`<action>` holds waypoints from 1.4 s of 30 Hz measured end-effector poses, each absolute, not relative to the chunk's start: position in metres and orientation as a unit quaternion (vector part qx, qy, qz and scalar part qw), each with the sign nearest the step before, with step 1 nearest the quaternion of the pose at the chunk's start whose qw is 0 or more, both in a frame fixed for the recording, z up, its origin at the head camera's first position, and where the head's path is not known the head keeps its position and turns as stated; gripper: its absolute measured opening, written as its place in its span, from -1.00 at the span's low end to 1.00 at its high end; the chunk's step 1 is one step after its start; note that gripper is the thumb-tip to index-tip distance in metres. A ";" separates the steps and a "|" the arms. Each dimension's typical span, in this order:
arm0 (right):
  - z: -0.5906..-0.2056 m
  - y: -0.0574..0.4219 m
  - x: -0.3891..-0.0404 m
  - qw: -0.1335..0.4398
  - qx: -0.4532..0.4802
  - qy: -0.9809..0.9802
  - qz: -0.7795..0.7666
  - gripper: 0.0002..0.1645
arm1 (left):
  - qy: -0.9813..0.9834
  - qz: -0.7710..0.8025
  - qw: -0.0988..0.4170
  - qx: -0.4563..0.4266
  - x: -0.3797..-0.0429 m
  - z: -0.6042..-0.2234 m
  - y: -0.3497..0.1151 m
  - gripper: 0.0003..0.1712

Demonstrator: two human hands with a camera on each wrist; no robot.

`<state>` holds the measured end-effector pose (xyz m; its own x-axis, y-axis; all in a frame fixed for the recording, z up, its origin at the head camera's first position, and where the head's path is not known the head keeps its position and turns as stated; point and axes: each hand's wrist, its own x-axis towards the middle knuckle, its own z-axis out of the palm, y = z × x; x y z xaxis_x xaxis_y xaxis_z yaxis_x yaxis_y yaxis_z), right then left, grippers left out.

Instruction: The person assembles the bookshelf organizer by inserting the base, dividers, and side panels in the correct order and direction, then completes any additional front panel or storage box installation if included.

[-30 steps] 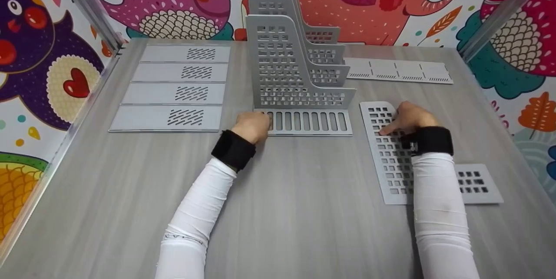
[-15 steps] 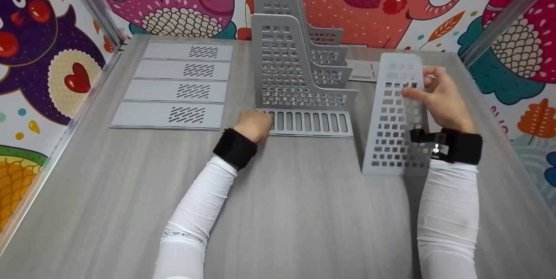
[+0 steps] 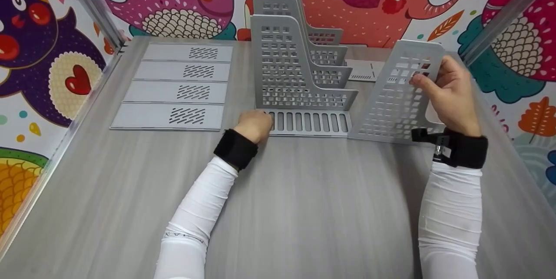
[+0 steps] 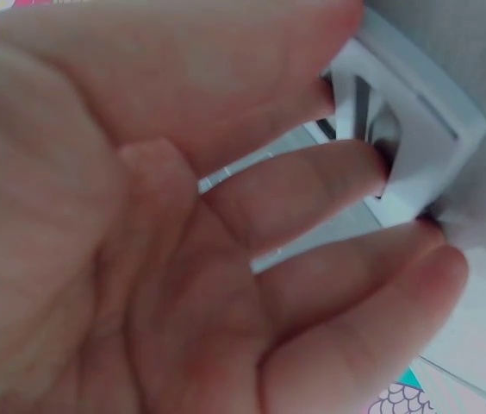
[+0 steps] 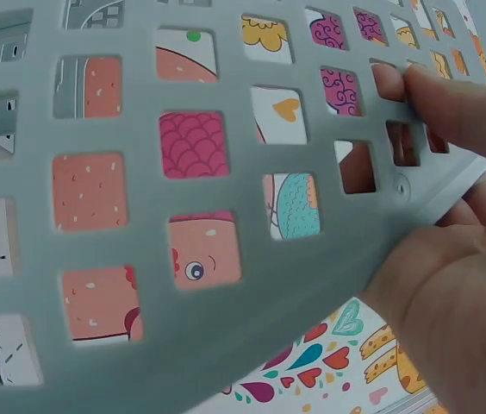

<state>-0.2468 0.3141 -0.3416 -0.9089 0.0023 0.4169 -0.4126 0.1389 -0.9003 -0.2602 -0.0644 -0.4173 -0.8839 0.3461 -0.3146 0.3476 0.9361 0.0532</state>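
Note:
A grey magazine file rack (image 3: 280,61) with several upright perforated dividers stands at the back middle. Its slotted base strip (image 3: 310,123) extends forward from the front divider. My left hand (image 3: 254,125) holds the strip's left end; the left wrist view shows curled fingers (image 4: 312,185) at its edge and slots. To the right, my right hand (image 3: 456,94) pinches a loose perforated divider panel (image 3: 397,92) by its upper right edge, thumb on the near face. The panel is raised upright and tilted, its lower left corner at the base's right end. Part of its right side is hidden behind the hand.
Several flat grey panels (image 3: 173,85) with slanted slots lie side by side on the left of the table (image 3: 312,205). A white slotted strip (image 3: 362,70) lies behind the raised divider, partly hidden. Cartoon-printed walls (image 3: 360,18) enclose the back and sides.
My right hand has lifted the perforated divider panel off the table, stood it up and brought it back towards the base strip's right end. The left hand keeps its place.

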 end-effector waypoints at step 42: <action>-0.342 0.335 -0.246 0.128 0.229 -0.774 0.576 -0.71 | 0.972 0.004 0.151 0.182 -0.260 -0.418 -0.065 -0.71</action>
<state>-0.2461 0.3350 -0.3421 -0.8623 -0.2070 0.4621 -0.5021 0.2311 -0.8334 -0.2601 -0.0645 -0.4181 -0.8885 0.3540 -0.2920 0.3518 0.9340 0.0617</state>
